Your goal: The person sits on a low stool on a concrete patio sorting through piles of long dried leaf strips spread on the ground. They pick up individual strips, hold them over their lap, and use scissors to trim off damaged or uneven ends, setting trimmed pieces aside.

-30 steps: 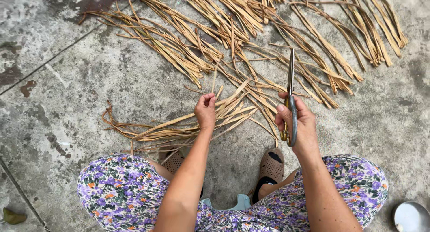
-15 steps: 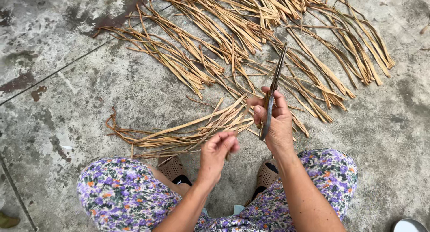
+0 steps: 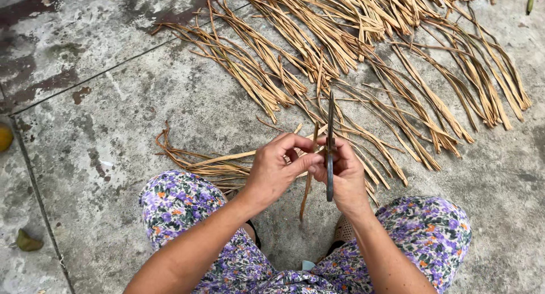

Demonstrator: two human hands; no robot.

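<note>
Dry tan strip (image 3: 308, 183) — dark blade (image 3: 330, 152)

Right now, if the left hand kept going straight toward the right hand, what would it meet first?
The left hand would most likely meet the thin dried strip pinched between both hands, then the dark blade in the right hand; depth is hard to judge.

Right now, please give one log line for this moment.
left hand: holds dried strip | right hand: holds knife | strips: on concrete floor
</note>
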